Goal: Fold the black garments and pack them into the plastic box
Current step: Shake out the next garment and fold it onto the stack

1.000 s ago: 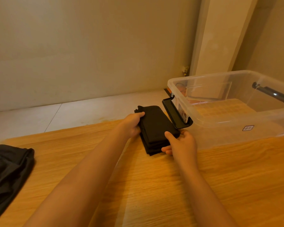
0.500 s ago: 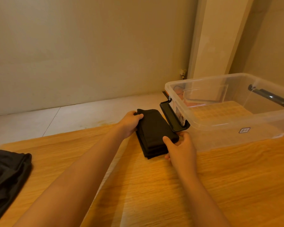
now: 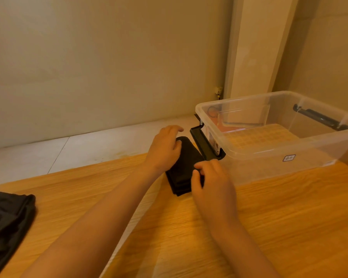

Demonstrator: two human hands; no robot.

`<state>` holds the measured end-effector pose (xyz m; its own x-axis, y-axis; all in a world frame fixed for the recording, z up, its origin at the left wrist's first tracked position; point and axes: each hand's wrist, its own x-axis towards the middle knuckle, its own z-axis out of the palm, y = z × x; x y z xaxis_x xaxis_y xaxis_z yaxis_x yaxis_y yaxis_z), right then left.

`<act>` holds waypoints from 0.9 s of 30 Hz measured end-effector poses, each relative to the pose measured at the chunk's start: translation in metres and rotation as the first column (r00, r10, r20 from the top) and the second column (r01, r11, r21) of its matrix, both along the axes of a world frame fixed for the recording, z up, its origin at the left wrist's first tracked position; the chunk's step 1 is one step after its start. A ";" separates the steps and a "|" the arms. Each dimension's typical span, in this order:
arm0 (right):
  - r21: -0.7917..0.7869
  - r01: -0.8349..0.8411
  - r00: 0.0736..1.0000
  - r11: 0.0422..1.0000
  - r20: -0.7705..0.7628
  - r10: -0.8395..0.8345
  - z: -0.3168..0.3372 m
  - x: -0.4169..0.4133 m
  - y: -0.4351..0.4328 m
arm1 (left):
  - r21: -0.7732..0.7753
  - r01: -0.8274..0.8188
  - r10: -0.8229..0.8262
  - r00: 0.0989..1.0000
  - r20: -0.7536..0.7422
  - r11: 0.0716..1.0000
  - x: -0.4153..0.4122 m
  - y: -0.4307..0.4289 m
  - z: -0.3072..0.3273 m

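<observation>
A folded black garment (image 3: 186,164) lies on the wooden table (image 3: 289,217), close against the left end of the clear plastic box (image 3: 269,165). My left hand (image 3: 165,150) rests on the garment's far left part with its fingers loosely extended past the edge. On the near right edge, my right hand (image 3: 211,177) has its fingers curled and pinches the fabric. The box stands open with nothing black inside it; its black latch handle (image 3: 206,146) hangs next to the garment.
Another black garment (image 3: 6,221) lies crumpled at the table's left edge. The box has a second black handle (image 3: 319,119) at its far right. Beyond the table are a pale floor and a wall with a column.
My left hand has loosened from gripping the garment's left edge and now lies over it. My right hand has slid up onto the near right edge. The garment has stayed in place.
</observation>
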<state>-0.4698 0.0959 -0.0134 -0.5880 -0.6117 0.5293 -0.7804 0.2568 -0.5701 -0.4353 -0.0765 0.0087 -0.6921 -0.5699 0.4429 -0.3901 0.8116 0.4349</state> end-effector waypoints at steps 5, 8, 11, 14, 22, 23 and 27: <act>0.278 -0.063 0.972 0.959 -0.203 0.122 -0.015 -0.006 -0.041 | -0.063 0.078 -0.061 0.969 0.238 0.995 -0.004 -0.008 -0.022; 0.515 -0.071 0.974 0.854 -0.151 0.171 -0.024 -0.013 -0.043 | 0.001 0.059 -0.056 0.946 0.319 0.998 0.002 -0.015 -0.042; 0.524 -0.045 0.969 0.850 -0.184 0.164 -0.029 -0.012 -0.041 | 0.011 0.021 -0.023 0.945 0.326 1.000 0.005 -0.013 -0.052; 0.539 -0.021 0.977 0.842 -0.166 0.131 -0.035 -0.012 -0.041 | 0.017 0.008 -0.013 0.944 0.330 1.000 0.005 -0.013 -0.052; 0.520 -0.047 0.972 0.853 -0.172 0.158 -0.029 -0.011 -0.033 | 0.354 -0.243 0.199 0.968 0.156 0.903 0.015 0.006 -0.037; 0.519 -0.065 0.969 0.852 -0.172 0.179 -0.028 -0.012 -0.032 | 0.498 -0.234 0.245 0.969 0.044 0.835 0.020 0.013 -0.034; 0.538 -0.083 0.928 0.839 -0.264 0.261 -0.025 -0.006 -0.029 | 0.869 -0.007 0.381 0.900 -0.210 0.494 0.032 0.034 -0.025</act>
<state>-0.4758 0.0666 -0.0386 -0.3036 -0.9194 0.2502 -0.9523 0.2839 -0.1123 -0.4031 -0.0428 -0.0160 -0.4266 -0.8916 -0.1520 -0.1672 -0.0874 0.9820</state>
